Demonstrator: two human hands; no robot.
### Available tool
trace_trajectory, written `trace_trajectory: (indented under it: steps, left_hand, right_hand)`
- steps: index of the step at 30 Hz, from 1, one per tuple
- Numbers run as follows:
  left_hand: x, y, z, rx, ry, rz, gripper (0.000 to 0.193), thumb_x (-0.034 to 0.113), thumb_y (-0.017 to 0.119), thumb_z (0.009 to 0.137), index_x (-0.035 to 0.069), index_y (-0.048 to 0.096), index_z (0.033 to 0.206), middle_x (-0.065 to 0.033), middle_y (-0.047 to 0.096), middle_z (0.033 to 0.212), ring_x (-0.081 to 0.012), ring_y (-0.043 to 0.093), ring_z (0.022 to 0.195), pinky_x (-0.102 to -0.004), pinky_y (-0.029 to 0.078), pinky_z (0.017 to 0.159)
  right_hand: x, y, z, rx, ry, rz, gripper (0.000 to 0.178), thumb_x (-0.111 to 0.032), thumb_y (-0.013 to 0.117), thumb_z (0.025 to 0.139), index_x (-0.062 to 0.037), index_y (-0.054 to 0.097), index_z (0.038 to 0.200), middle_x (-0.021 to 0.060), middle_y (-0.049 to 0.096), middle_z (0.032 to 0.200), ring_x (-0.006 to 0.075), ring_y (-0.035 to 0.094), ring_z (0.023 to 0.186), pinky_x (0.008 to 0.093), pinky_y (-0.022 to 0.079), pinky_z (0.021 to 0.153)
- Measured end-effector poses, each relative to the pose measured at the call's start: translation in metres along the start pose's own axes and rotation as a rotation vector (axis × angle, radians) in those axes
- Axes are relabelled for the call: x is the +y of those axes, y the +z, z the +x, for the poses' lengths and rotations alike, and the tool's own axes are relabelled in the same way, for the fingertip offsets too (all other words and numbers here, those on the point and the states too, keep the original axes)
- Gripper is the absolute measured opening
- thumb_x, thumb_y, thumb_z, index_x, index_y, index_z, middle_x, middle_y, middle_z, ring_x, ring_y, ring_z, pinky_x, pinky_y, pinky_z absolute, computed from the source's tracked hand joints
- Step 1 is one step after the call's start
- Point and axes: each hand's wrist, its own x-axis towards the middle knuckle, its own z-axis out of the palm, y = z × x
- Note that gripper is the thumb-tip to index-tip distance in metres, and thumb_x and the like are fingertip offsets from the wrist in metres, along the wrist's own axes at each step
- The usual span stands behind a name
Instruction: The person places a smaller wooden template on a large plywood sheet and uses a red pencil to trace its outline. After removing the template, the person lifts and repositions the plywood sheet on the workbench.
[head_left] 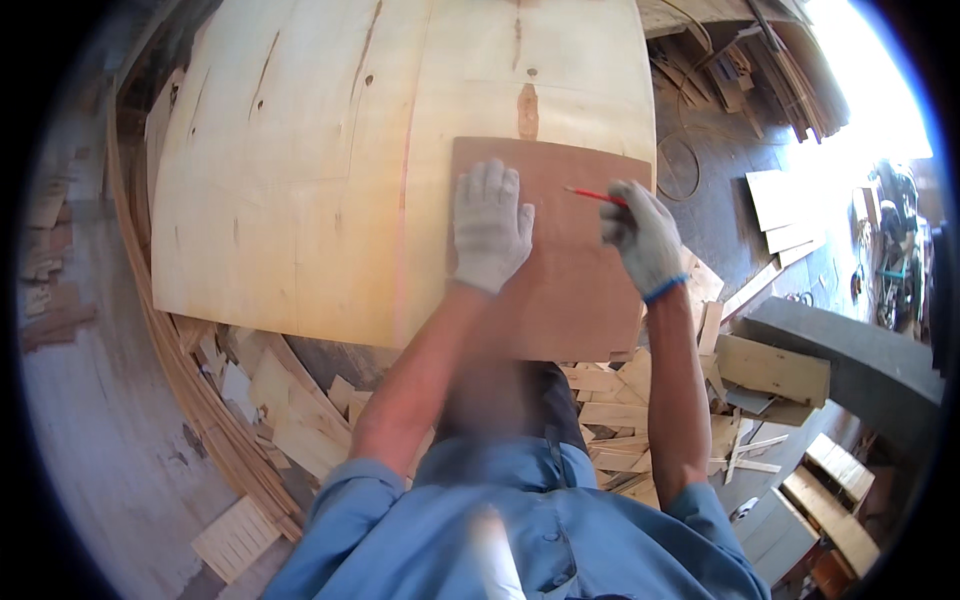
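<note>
A reddish-brown board (575, 270) lies on top of a large pale plywood sheet (300, 180), near the sheet's right front corner. My left hand (490, 225), in a light work glove, rests flat on the brown board's left part with its fingers stretched out. Over the board's right edge is my gloved right hand (643, 235), closed around a red pencil (597, 195). The pencil points left, and its tip is above the board's upper middle; whether it touches the surface I cannot tell.
Wood offcuts (620, 410) litter the floor in front of the sheet. Long thin strips (200, 420) run along its left side. A grey beam (840, 345) stands at the right, with stacked boards (840, 490) below it. A cable (690, 165) coils on the floor beyond.
</note>
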Motion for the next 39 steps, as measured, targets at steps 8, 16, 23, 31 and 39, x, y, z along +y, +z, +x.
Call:
trace_trajectory:
  steps: [8, 16, 23, 31, 39]
  left_hand:
    - [0.000, 0.002, 0.007, -0.091, -0.033, -0.030, 0.056, 0.023, 0.066, 0.086, 0.001, 0.050, 0.134, -0.0228, 0.049, 0.139, -0.0436, 0.042, 0.133, -0.0567, 0.028, 0.114]
    - [0.000, -0.002, 0.011, -0.115, -0.102, -0.084, 0.064, 0.021, 0.069, 0.082, 0.002, 0.047, 0.139, -0.0231, 0.049, 0.141, -0.0439, 0.043, 0.133, -0.0571, 0.029, 0.113]
    - [0.000, 0.005, 0.007, -0.122, -0.091, -0.057, 0.061, 0.021, 0.068, 0.083, 0.003, 0.049, 0.137, -0.0228, 0.049, 0.139, -0.0443, 0.043, 0.132, -0.0581, 0.029, 0.112]
    - [0.002, 0.007, 0.008, -0.111, -0.035, 0.035, 0.051, 0.023, 0.065, 0.086, 0.000, 0.052, 0.130, -0.0222, 0.051, 0.135, -0.0436, 0.045, 0.129, -0.0579, 0.030, 0.111]
    - [0.001, 0.013, 0.003, -0.081, -0.003, 0.067, 0.053, 0.023, 0.066, 0.085, 0.000, 0.052, 0.130, -0.0227, 0.051, 0.136, -0.0443, 0.045, 0.129, -0.0585, 0.030, 0.111]
  right_hand:
    - [0.014, 0.099, 0.131, -0.146, 0.017, -0.239, 0.023, -0.024, 0.063, 0.096, -0.0017, 0.068, 0.093, 0.0030, 0.060, 0.071, 0.0101, 0.051, 0.053, 0.0255, 0.042, 0.047]
    - [0.028, 0.128, 0.147, -0.202, 0.013, -0.341, 0.025, -0.026, 0.071, 0.085, -0.0020, 0.069, 0.078, 0.0029, 0.063, 0.068, 0.0086, 0.053, 0.055, 0.0261, 0.043, 0.051]
    - [0.027, 0.133, 0.148, -0.250, 0.026, -0.358, 0.024, -0.028, 0.068, 0.089, -0.0045, 0.070, 0.087, 0.0015, 0.062, 0.067, 0.0084, 0.051, 0.048, 0.0242, 0.039, 0.043]
    - [0.017, 0.136, 0.156, -0.265, 0.031, -0.546, 0.030, -0.032, 0.067, 0.087, -0.0023, 0.072, 0.090, 0.0043, 0.067, 0.072, 0.0112, 0.060, 0.061, 0.0275, 0.049, 0.056]
    - [0.018, 0.131, 0.153, -0.281, 0.022, -0.489, 0.034, -0.034, 0.066, 0.088, -0.0015, 0.072, 0.092, 0.0047, 0.068, 0.074, 0.0111, 0.059, 0.062, 0.0275, 0.048, 0.056]
